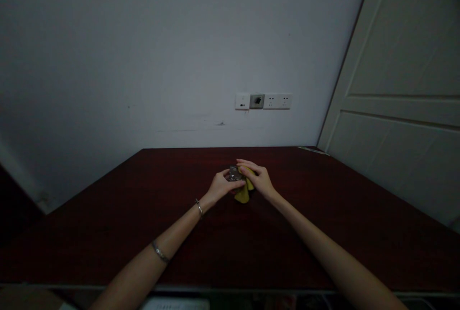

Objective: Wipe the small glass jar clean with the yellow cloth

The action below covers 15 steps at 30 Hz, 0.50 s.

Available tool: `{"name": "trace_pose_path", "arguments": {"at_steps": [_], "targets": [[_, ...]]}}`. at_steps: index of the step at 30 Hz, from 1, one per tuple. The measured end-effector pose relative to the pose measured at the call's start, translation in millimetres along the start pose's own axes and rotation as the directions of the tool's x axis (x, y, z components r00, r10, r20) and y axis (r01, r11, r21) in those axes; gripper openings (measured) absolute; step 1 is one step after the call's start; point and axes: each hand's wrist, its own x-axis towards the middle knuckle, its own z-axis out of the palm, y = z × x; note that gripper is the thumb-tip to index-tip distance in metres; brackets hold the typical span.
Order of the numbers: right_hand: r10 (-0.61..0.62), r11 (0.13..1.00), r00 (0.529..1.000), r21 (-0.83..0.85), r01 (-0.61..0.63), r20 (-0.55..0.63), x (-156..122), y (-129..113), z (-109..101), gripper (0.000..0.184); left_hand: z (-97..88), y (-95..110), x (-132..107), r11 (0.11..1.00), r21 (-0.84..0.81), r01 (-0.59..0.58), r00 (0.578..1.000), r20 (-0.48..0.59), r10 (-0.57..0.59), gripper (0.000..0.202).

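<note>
Both my hands meet over the middle of a dark red table (108, 223). My left hand (220, 186) is closed round a small clear glass object (235, 174), perhaps a little glass or jar. My right hand (259, 178) presses a yellow cloth (243, 194) against that glass, fingers curled over its top. The cloth hangs down below both hands to the table top. A bracelet sits on my left wrist and another further up the forearm.
A grey wall rises behind the table, with a row of white sockets and a switch (263, 101). A pale panelled door (402, 99) stands at the right. The table's near edge runs along the bottom of the view.
</note>
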Motion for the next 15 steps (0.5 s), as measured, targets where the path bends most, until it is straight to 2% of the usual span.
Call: {"name": "trace_pose_path", "arguments": {"at_steps": [4,7,12,15], "targets": [[0.091,0.995,0.996,0.05,-0.09,-0.018,2.9,7.3,-1.0,0.033,-0.7,2.0,-2.6,0.999,-0.039,0.021,0.999,0.039,-0.019,0.051],[0.073,0.993,0.994,0.082,-0.079,0.08,2.4,4.5,-5.2,0.039,-4.1,3.6,-2.5,0.995,-0.087,0.039,0.998,0.05,-0.035,0.05],[0.072,0.995,0.949,0.045,-0.09,0.308,-2.0,-3.4,-11.6,0.078,-10.0,7.9,-1.2,0.983,-0.147,0.114,0.989,0.109,-0.099,0.049],[0.08,0.997,0.95,-0.031,-0.074,0.302,-7.0,-0.1,-7.2,0.093,-11.4,7.3,0.0,0.979,-0.132,0.156,0.983,0.114,-0.142,0.05]]}}
